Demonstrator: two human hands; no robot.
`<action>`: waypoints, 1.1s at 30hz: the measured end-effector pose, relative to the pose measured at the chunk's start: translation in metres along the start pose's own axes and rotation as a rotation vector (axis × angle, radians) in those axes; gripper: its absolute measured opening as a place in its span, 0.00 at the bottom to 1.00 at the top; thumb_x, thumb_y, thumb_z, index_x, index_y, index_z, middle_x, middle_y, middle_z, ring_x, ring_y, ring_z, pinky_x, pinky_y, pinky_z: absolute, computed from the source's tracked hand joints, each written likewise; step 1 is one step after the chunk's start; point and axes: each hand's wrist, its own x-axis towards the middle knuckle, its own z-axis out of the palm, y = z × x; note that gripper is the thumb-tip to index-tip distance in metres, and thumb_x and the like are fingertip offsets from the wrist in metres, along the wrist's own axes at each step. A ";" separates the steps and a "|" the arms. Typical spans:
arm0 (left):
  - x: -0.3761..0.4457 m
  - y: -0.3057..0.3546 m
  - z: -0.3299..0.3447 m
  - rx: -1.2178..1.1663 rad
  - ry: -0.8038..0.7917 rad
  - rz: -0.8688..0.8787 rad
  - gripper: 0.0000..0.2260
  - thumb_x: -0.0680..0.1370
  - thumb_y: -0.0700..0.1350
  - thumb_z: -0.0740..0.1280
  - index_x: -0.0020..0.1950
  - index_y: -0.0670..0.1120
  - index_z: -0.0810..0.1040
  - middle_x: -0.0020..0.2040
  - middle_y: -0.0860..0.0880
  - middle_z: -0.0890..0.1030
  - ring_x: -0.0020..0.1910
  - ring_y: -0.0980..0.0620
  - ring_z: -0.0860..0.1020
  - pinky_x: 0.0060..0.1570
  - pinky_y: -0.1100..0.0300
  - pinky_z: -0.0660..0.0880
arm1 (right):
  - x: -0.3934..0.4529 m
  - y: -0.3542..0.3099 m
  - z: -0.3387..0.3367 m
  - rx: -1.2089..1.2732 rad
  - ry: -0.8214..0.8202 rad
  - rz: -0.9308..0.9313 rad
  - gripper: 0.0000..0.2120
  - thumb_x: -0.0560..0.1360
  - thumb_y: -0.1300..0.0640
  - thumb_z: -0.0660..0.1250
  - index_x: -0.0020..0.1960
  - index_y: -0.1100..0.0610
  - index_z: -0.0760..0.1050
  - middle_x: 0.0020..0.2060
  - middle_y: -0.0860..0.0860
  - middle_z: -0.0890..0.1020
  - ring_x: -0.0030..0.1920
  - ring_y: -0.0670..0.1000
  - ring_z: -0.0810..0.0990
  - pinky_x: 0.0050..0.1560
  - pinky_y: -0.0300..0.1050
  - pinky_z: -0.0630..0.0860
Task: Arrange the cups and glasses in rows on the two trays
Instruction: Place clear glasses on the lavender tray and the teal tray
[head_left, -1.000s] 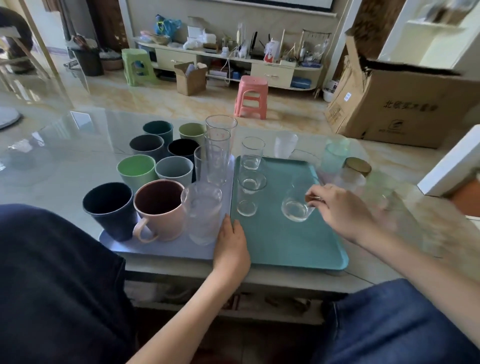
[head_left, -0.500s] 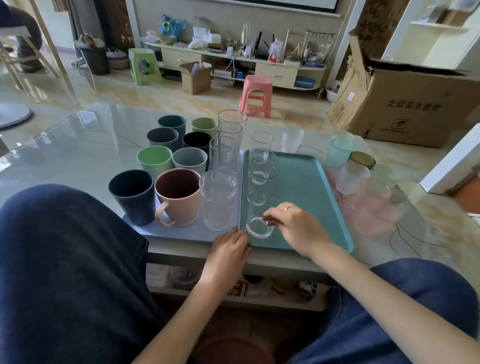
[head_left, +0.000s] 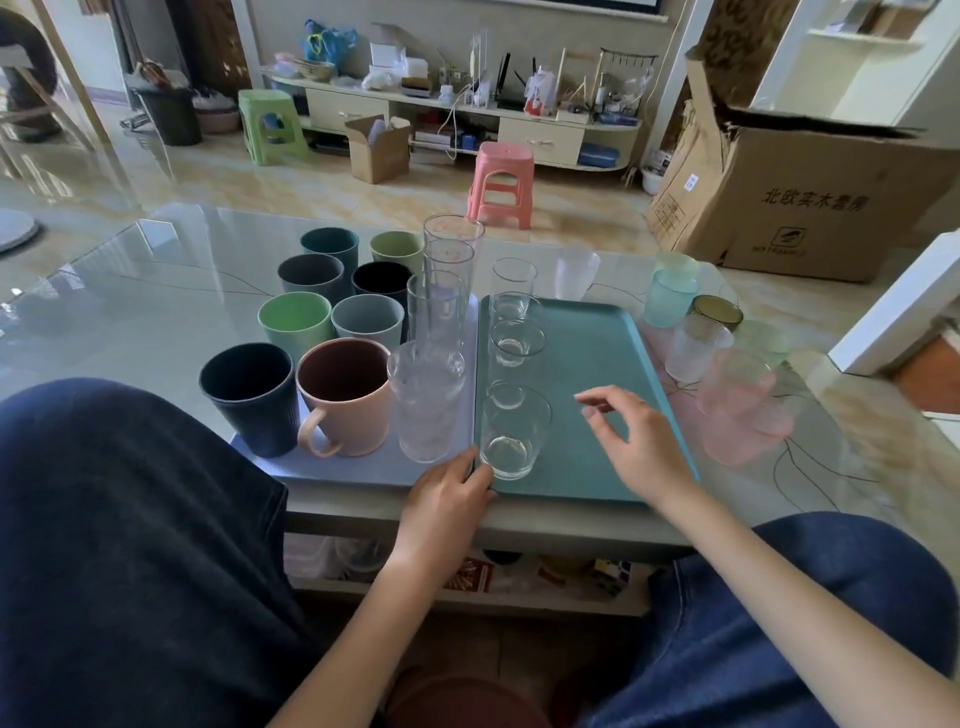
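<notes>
- The right hand (head_left: 636, 449) hung over the flat teal tray (head_left: 587, 364), fingers open, holding nothing.
- The left hand (head_left: 447, 499) lay on the tray's near edge beside a small clear glass (head_left: 511, 436), fingers loose.

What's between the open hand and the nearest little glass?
Only bare teal tray separates the right hand from the nearest glass, seen in the head view.

My right hand (head_left: 636, 441) is hovering open over the teal tray (head_left: 582, 364), beside the nearest clear glass (head_left: 511, 434); left hand (head_left: 447, 491) is resting on the trays' front edge.
</notes>
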 end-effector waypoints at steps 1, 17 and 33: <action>0.000 0.000 0.001 0.008 0.003 0.001 0.09 0.67 0.42 0.75 0.45 0.44 0.79 0.50 0.49 0.81 0.40 0.46 0.81 0.34 0.58 0.76 | 0.000 0.007 -0.002 0.008 -0.009 0.055 0.08 0.77 0.57 0.63 0.54 0.54 0.77 0.49 0.47 0.81 0.51 0.47 0.79 0.53 0.44 0.75; 0.002 -0.005 0.011 -0.072 -0.021 0.051 0.20 0.67 0.39 0.75 0.58 0.45 0.78 0.66 0.44 0.76 0.59 0.45 0.78 0.53 0.53 0.78 | 0.067 -0.007 0.068 0.745 -0.177 0.403 0.29 0.76 0.67 0.63 0.73 0.49 0.59 0.65 0.56 0.72 0.67 0.54 0.72 0.54 0.38 0.72; 0.002 -0.002 0.011 -0.125 0.025 0.052 0.24 0.63 0.39 0.79 0.51 0.49 0.69 0.61 0.45 0.80 0.56 0.45 0.81 0.52 0.51 0.79 | 0.122 0.023 0.061 0.452 -0.222 0.294 0.36 0.76 0.74 0.52 0.76 0.48 0.45 0.74 0.54 0.59 0.68 0.54 0.69 0.47 0.33 0.71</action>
